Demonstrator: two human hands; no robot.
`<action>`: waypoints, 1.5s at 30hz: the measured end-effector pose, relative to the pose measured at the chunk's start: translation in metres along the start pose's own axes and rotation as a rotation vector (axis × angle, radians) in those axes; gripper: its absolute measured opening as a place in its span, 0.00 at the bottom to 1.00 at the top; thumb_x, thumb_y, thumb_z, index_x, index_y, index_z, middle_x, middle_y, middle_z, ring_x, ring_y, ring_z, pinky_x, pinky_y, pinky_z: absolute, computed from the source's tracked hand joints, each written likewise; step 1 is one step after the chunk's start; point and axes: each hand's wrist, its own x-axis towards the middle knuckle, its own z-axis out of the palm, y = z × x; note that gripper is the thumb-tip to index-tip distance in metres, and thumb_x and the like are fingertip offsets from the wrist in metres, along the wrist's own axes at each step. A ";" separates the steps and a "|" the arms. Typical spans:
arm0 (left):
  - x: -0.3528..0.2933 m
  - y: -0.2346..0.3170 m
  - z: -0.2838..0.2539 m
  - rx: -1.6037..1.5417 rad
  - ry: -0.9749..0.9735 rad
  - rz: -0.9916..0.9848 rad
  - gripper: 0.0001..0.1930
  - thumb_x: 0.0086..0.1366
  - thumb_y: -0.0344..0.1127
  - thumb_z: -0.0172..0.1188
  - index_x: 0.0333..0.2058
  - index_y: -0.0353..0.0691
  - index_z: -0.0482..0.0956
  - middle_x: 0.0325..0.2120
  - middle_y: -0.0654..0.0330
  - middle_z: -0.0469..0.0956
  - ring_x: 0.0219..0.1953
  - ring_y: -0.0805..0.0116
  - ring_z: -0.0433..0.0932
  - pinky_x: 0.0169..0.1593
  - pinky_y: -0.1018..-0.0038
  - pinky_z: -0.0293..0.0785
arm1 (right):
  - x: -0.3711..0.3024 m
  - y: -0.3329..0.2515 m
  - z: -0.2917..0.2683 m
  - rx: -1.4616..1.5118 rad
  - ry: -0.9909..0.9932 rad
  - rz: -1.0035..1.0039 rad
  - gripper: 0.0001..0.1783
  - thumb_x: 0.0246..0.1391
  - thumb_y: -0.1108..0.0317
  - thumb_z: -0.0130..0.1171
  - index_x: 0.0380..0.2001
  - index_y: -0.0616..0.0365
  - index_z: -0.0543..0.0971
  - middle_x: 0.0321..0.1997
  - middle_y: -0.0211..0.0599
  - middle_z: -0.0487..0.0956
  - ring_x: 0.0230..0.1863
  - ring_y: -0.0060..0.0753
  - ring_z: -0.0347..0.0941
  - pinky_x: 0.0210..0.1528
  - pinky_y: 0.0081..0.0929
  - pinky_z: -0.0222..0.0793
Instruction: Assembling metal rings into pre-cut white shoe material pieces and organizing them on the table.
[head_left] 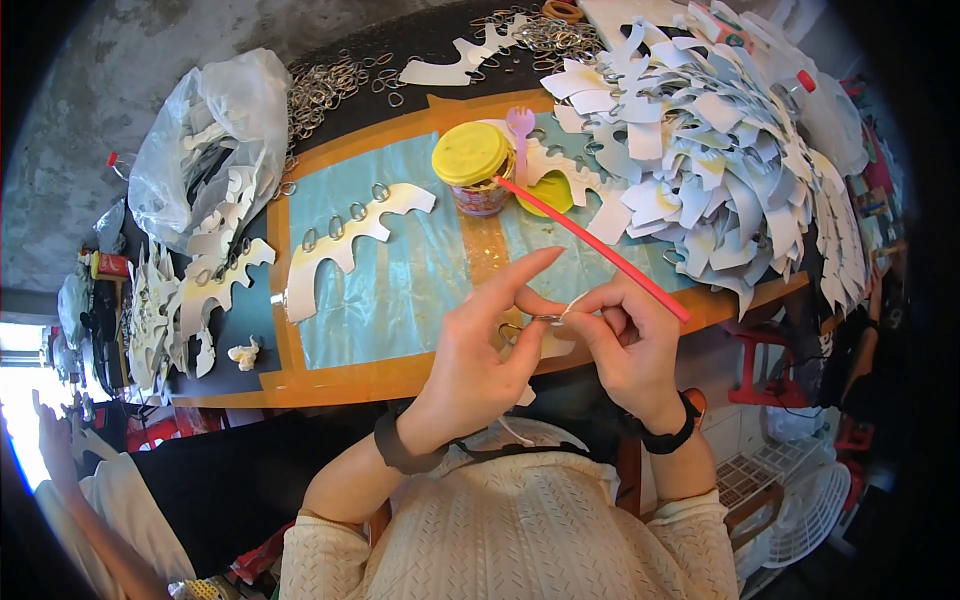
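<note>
— In the head view, how many of each thing do you count?
— One jar (484,200) with a yellow lid, one red stick (605,243) leaning on it, and one purple fork (520,125). On the blue sheet (385,300), one white notched piece (345,243) carries four rings (357,211) along its upper edge. At the right is one big heap of white pieces (690,170); these I cannot count.

— And where is the ring in work?
— This metal ring (547,319) is between the two hands, at the fingertips, in front of the chest and near the table's edge.

— How do the hands stand?
— The left hand (475,355) is half open: one finger stretches away, while the thumb and another finger close at the ring. The right hand (632,345) pinches tightly at the ring's other side, with a pale strand (572,303) showing at its fingertips. Exactly which fingers press the ring, I cannot tell.
</note>
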 end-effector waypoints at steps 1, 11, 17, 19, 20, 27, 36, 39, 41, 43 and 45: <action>0.000 0.000 0.000 -0.001 0.000 -0.001 0.28 0.54 0.18 0.53 0.56 0.36 0.66 0.34 0.60 0.77 0.38 0.74 0.74 0.46 0.77 0.67 | -0.001 -0.002 0.000 -0.001 0.000 0.001 0.09 0.45 0.78 0.64 0.31 0.61 0.76 0.21 0.22 0.67 0.16 0.10 0.52 0.18 0.14 0.48; -0.003 0.005 -0.002 -0.279 -0.032 -0.070 0.33 0.53 0.20 0.57 0.59 0.36 0.59 0.30 0.62 0.77 0.41 0.73 0.73 0.55 0.72 0.62 | 0.008 -0.002 -0.004 0.109 -0.005 -0.032 0.20 0.42 0.76 0.66 0.41 0.62 0.73 0.36 0.31 0.74 0.35 0.23 0.72 0.45 0.22 0.65; -0.002 0.010 0.004 -0.433 0.031 -0.287 0.34 0.53 0.21 0.61 0.59 0.35 0.57 0.28 0.62 0.77 0.37 0.77 0.73 0.49 0.78 0.65 | 0.002 -0.001 -0.003 0.266 -0.034 0.130 0.17 0.44 0.77 0.64 0.40 0.63 0.75 0.37 0.33 0.77 0.36 0.23 0.74 0.45 0.23 0.66; -0.002 0.010 0.004 -0.444 0.049 -0.312 0.34 0.54 0.21 0.61 0.59 0.34 0.56 0.27 0.62 0.77 0.36 0.78 0.74 0.47 0.80 0.65 | 0.001 -0.002 -0.002 0.256 -0.032 0.138 0.17 0.44 0.77 0.63 0.40 0.62 0.75 0.37 0.33 0.77 0.36 0.23 0.74 0.45 0.24 0.65; -0.002 0.011 0.004 -0.424 0.059 -0.303 0.35 0.53 0.21 0.61 0.59 0.34 0.55 0.27 0.62 0.77 0.36 0.77 0.74 0.47 0.80 0.66 | 0.000 -0.004 -0.002 0.149 -0.034 0.095 0.17 0.45 0.76 0.62 0.41 0.61 0.75 0.37 0.32 0.78 0.36 0.25 0.74 0.46 0.25 0.62; -0.001 0.009 0.005 -0.344 0.089 -0.242 0.35 0.52 0.20 0.58 0.59 0.32 0.54 0.26 0.62 0.76 0.34 0.78 0.73 0.45 0.80 0.67 | 0.001 -0.019 -0.004 -0.376 -0.012 -0.197 0.21 0.41 0.75 0.61 0.43 0.50 0.76 0.32 0.22 0.78 0.40 0.28 0.69 0.46 0.32 0.51; -0.002 0.005 0.010 -0.100 0.139 -0.117 0.31 0.51 0.21 0.59 0.56 0.40 0.65 0.24 0.62 0.77 0.31 0.74 0.74 0.44 0.76 0.67 | -0.002 -0.015 0.002 -0.397 -0.003 -0.132 0.25 0.38 0.75 0.62 0.45 0.49 0.75 0.28 0.19 0.75 0.38 0.26 0.67 0.40 0.31 0.49; -0.003 0.000 0.009 0.031 0.125 -0.102 0.28 0.51 0.23 0.61 0.54 0.41 0.69 0.24 0.62 0.78 0.30 0.69 0.74 0.44 0.72 0.67 | -0.001 -0.014 0.002 -0.390 -0.012 -0.110 0.27 0.38 0.75 0.62 0.47 0.50 0.74 0.27 0.19 0.75 0.38 0.25 0.67 0.39 0.29 0.49; -0.003 -0.002 0.008 0.069 0.100 -0.068 0.28 0.51 0.24 0.61 0.54 0.41 0.70 0.24 0.63 0.78 0.31 0.67 0.74 0.45 0.70 0.66 | 0.000 -0.013 0.003 -0.354 -0.024 -0.070 0.28 0.38 0.75 0.62 0.48 0.51 0.73 0.27 0.21 0.75 0.37 0.26 0.68 0.39 0.29 0.51; -0.002 -0.004 0.006 0.107 0.075 -0.033 0.27 0.52 0.25 0.61 0.53 0.41 0.70 0.25 0.63 0.79 0.32 0.66 0.75 0.46 0.69 0.66 | 0.000 -0.008 0.003 -0.318 -0.036 -0.030 0.28 0.38 0.76 0.61 0.49 0.52 0.73 0.27 0.23 0.75 0.36 0.27 0.68 0.40 0.29 0.53; 0.001 -0.008 0.002 0.034 -0.017 -0.134 0.23 0.56 0.27 0.60 0.53 0.40 0.71 0.27 0.63 0.79 0.35 0.70 0.75 0.45 0.72 0.67 | 0.000 0.003 0.003 -0.013 -0.066 0.099 0.29 0.40 0.77 0.59 0.50 0.55 0.71 0.27 0.26 0.75 0.33 0.24 0.69 0.41 0.25 0.58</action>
